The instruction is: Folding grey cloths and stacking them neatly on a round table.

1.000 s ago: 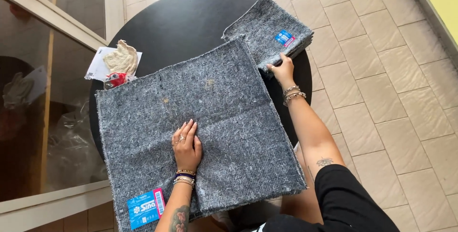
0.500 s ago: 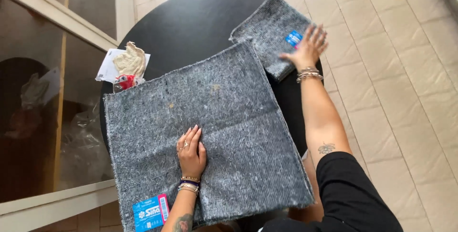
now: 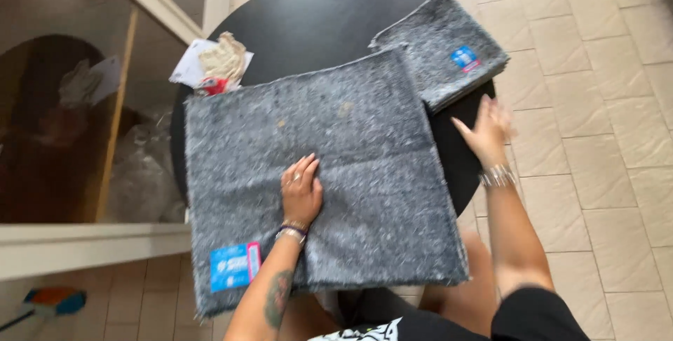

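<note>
At the far left a glass door (image 3: 84, 124) stands beside the round black table (image 3: 315, 25), with crumpled clear plastic (image 3: 140, 173) showing behind the pane and a blue and orange object (image 3: 52, 301) on the tiled floor (image 3: 596, 173) below it. On the table's left edge lie a white paper (image 3: 188, 67), a beige rag (image 3: 224, 57) on top of it and a small red thing (image 3: 214, 86) just beside the rag. A large grey felt cloth (image 3: 364, 131) is spread flat over the near half of the table, its front edge hanging off toward the person, with a blue label (image 3: 235, 266) at its near left corner. The left hand (image 3: 301, 190) lies palm down on the middle of this cloth, fingers straight and close together, holding nothing, with bracelets at the wrist. To the right, a folded grey cloth (image 3: 434, 53) with a small blue tag (image 3: 464, 57) lies on the table's far right side, and the big cloth's far corner overlaps its edge. The right hand (image 3: 487, 131) hovers over the table's right rim, just off the big cloth's right edge and near the folded one, blurred, with fingers spread and empty, and a silver bracelet on its wrist.
</note>
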